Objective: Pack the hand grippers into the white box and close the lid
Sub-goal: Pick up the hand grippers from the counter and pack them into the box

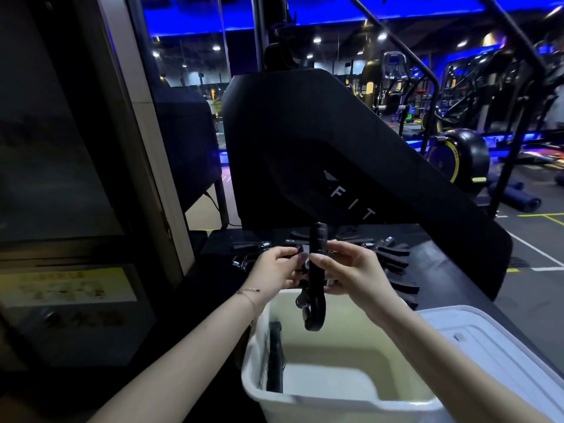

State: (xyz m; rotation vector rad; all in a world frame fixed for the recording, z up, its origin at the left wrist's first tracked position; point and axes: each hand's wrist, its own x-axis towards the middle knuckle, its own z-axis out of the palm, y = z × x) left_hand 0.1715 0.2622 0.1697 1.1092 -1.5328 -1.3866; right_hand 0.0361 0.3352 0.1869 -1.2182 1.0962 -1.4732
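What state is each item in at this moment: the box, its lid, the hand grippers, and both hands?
White box: open, one hand gripper standing against its left wall.
Lid: off, lying right of the box.
Held hand gripper: upright above the box, not yet inside.
Loose hand grippers: unpacked on the black surface behind.
Left hand: gripping the held gripper.
Right hand: gripping it too.

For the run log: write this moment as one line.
left hand: on hand gripper | right hand: on same gripper, held above white box | in box: one gripper | lid: off, right of box | more grippers on table
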